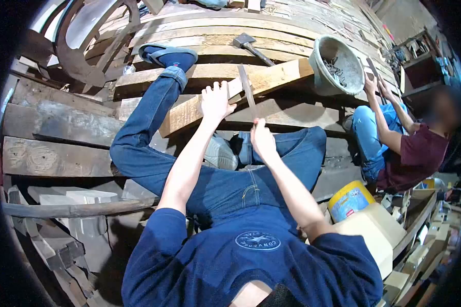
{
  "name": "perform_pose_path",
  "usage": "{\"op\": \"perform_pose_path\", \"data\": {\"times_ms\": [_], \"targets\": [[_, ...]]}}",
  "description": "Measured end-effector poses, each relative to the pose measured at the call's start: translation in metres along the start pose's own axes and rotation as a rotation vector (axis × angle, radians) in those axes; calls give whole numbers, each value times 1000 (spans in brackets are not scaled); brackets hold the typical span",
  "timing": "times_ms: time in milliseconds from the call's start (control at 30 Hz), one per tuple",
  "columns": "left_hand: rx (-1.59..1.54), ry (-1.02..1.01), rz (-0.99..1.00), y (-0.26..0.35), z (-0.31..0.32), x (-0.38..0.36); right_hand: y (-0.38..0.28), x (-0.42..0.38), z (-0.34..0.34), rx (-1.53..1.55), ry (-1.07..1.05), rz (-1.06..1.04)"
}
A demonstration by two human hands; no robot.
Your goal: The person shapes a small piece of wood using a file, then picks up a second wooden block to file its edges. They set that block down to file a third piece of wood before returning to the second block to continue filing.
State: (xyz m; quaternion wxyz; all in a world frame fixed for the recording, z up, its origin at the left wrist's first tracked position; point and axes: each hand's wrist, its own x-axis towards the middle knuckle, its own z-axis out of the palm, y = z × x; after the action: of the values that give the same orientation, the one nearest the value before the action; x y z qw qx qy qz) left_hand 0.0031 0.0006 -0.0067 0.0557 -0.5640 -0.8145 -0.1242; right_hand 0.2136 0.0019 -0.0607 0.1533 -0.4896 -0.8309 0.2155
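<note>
A squared wooden beam [276, 77] lies aslant across the planks in front of me. My left hand [216, 101] is closed round a small pale piece of wood [235, 88], which rests on the beam. In my right hand [263, 137] is the lower end of a long flat metal tool [247, 92], perhaps a file or blade. Its upper part stands across the beam, next to the pale piece. The tool's handle is hidden in my right fist.
A hammer [251, 47] lies beyond the beam. A bucket [338, 66] holding metal pieces stands at its right end. Another person [415, 148] sits at the right, holding a long tool. A yellow tub [351, 199] and wooden blocks are at lower right.
</note>
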Motion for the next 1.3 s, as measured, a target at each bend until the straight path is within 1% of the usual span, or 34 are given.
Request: {"op": "perform_pose_path", "data": {"times_ms": [33, 100, 167, 200, 233, 267, 300, 333, 433, 500, 533, 567, 600, 700, 733, 767, 800, 833, 900, 967, 1033, 1067, 1100, 1133, 1167, 1267, 1300], "targets": [[13, 20, 0, 0, 0, 1, 4, -10, -2, -37, -62, 39], [27, 15, 6, 0, 1, 0, 1, -11, -2, -30, -30, 34], [18, 20, 23, -2, 2, 0, -6, 14, -4, -42, 0, 2], [19, 52, 31, -3, 6, 0, -9, 31, 0, -60, 66, -24], [22, 49, 26, -4, 7, 1, -13, 52, -4, -38, 34, -52], [25, 44, 22, -4, 7, 0, -21, 69, 0, -59, 82, -61], [27, 42, 18, -3, 8, 1, -28, 79, 2, -82, 132, -71], [6, 58, -6, -2, 8, 3, -30, 78, 1, -60, 130, -62], [10, 5, -12, 1, 3, 1, -27, 62, 1, -20, 109, -24], [4, -2, -7, 1, -2, 0, -12, 25, 1, -20, 69, -5], [24, -50, -18, 2, -4, 3, 1, 5, 5, -19, 22, 18], [25, -38, -17, 1, -4, 5, 11, -10, 8, -20, -19, 35], [26, -26, -18, 1, -5, 5, 3, -17, -4, -68, -109, 111], [13, -37, -5, 2, -6, 0, -3, 6, -1, -86, 4, 41], [16, -36, -6, 1, -2, 1, -6, 22, -6, -21, -4, -2], [22, -34, -6, -1, 1, 3, -15, 42, -8, -18, -7, 17], [24, -30, -9, -2, 2, 4, -23, 60, -7, 23, 33, -7], [24, -26, -11, -2, 3, 4, -25, 81, -5, 41, 4, 8], [28, -19, -15, 0, 5, 4, -33, 95, -3, 18, 44, 24], [38, -13, -22, 1, 5, 4, -30, 80, -8, 50, 34, 23], [63, 52, 16, -2, 11, -2, -22, 44, -19, 54, -8, 27], [67, 72, 28, -3, 11, -2, -14, 23, -20, 69, -68, 92], [72, 96, 37, -3, 10, -2, -8, 2, -17, 10, -74, 110], [66, 45, 15, -1, 7, 1, -5, -11, -21, 29, -126, 118], [45, 21, 4, 0, 4, 3, -2, -16, -26, 47, -181, 127], [2, -68, -31, 2, -6, 3, -1, 5, -5, 39, -82, 105], [8, -33, -48, 3, -1, 3, -4, 14, -4, 45, -79, 96]]}}
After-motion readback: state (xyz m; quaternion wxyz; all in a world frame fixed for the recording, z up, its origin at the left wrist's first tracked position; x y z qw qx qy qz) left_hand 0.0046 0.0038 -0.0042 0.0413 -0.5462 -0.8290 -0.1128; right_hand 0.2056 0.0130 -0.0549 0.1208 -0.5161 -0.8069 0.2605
